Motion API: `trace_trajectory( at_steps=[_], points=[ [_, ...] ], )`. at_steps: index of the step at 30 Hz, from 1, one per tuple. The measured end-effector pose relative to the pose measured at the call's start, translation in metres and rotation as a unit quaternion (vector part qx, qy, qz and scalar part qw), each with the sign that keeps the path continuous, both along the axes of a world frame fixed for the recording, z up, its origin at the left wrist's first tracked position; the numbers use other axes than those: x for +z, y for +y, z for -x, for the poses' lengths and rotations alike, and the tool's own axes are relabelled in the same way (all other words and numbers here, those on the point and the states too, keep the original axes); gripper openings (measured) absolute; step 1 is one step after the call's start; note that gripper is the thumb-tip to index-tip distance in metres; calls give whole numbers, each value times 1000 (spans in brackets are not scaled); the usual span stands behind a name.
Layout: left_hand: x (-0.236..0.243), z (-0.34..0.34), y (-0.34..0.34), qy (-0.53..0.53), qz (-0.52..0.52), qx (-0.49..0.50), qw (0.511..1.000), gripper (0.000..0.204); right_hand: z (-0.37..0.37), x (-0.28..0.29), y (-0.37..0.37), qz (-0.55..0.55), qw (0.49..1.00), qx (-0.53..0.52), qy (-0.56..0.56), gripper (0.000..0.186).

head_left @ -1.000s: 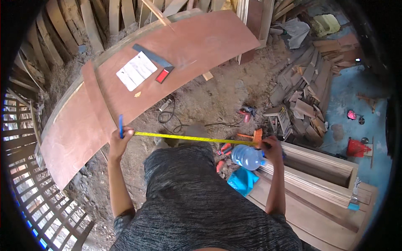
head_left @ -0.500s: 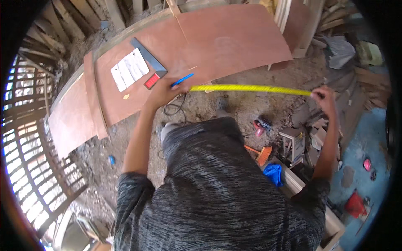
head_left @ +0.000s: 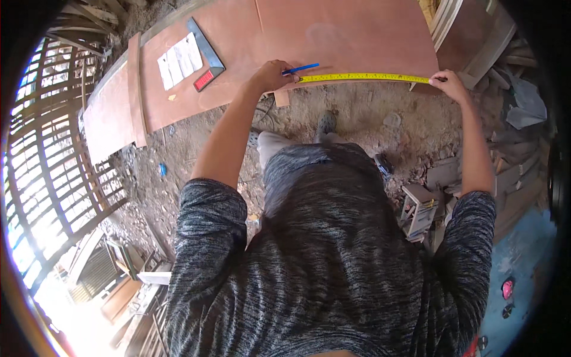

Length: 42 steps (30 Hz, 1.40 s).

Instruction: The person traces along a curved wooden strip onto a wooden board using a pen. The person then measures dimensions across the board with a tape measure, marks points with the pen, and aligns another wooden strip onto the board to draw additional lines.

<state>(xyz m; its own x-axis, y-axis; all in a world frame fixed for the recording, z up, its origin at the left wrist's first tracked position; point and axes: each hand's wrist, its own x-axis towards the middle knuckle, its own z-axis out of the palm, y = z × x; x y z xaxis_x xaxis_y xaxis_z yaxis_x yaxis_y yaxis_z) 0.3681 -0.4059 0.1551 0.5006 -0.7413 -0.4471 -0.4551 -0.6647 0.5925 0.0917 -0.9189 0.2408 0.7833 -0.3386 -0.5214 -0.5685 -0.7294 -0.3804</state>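
A yellow tape measure [head_left: 364, 77] is stretched along the near edge of a reddish-brown plywood sheet [head_left: 357, 41]. Its left end is pinched in my left hand [head_left: 276, 76], which also keeps a blue pen [head_left: 302, 68] between the fingers, pointing right. At the sheet's right corner, my right hand [head_left: 452, 85] grips the other end of the tape. Which end carries the case I cannot tell, as the fingers cover it. Left of my left hand, a dark try square with a red stock [head_left: 205, 78] lies beside a creased white paper [head_left: 179, 60] on the sheet.
A narrow wooden strip [head_left: 136, 89] crosses the sheet's left part. Rubble covers the ground around my feet. A small wooden frame [head_left: 418, 208] stands at the right, near scrap boards [head_left: 514, 163]. Grey plastic [head_left: 527, 104] lies at the far right; a slatted wall [head_left: 50, 154] rises at left.
The view has shifted. Both hands have moved forward and right with the tape, bringing it from in front of the sheet to its near edge and right corner. Both still hold it.
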Motion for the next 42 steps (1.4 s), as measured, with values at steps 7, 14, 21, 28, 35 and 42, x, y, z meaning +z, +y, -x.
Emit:
trace_trajectory(
  at_steps=[7, 14, 21, 28, 35, 42],
  points=[
    [-13, 20, -1, 55, 101, 36, 993, 39, 4, -18, -11, 53, 996, 69, -28, 32],
    [-5, 10, 3, -10, 74, -2, 997, 47, 8, -25, 3, 36, 997, 42, -55, 32],
    [-10, 4, 1, -22, 10, -6, 1000, 48, 2, -28, -3, 25, 997, 61, -38, 32],
    [-4, 7, 2, -5, 31, -1, 1000, 45, 4, -30, 2, 55, 996, 53, -54, 36],
    [-7, 6, -1, -20, 33, 3, 999, 38, 2, -31, -5, 47, 997, 46, -32, 35],
    [-26, 5, 5, 0, 80, 27, 996, 39, -3, -26, 2, 58, 997, 44, -16, 34]
  ],
)
